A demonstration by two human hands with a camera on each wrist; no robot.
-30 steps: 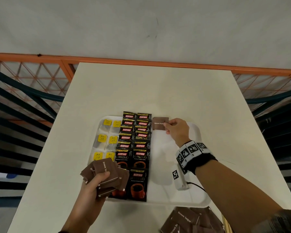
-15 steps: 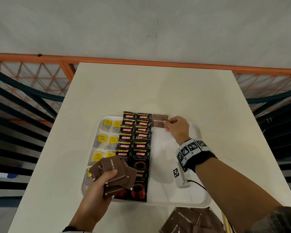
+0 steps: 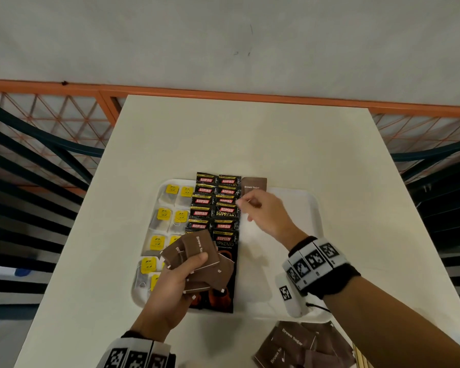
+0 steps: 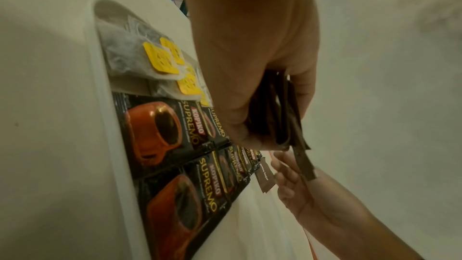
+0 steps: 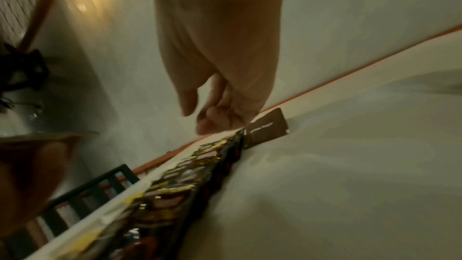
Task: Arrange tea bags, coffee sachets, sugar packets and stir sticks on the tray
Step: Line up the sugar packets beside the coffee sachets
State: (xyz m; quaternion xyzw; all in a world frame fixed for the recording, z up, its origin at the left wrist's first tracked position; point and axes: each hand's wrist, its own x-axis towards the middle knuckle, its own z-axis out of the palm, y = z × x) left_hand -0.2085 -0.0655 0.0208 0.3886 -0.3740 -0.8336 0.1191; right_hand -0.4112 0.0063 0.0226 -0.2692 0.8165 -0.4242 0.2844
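Note:
A white tray [image 3: 310,208] holds yellow-tagged tea bags [image 3: 168,216] on its left and two columns of black coffee sachets [image 3: 215,205] in the middle. One brown sugar packet [image 3: 255,184] lies at the tray's far rim, just right of the sachets. My right hand [image 3: 246,208] hovers at its near edge with fingers loosely curled. In the right wrist view the thumb stands apart from those fingers [image 5: 212,118] and nothing is pinched; the packet [image 5: 268,127] lies beyond them. My left hand [image 3: 181,277] grips a fan of several brown sugar packets [image 3: 197,251] over the near sachets, seen edge-on [image 4: 287,122].
A loose pile of brown sugar packets [image 3: 298,346] lies on the table near the front right, with pale sticks [image 3: 360,358] at its right edge. The tray's right half [image 3: 276,261] is bare. An orange railing [image 3: 223,95] runs behind the white table [image 3: 250,142].
The right hand carried the single sugar packet to the tray's far rim and has let go of it. The left hand with its packets moved forward and right over the coffee sachets.

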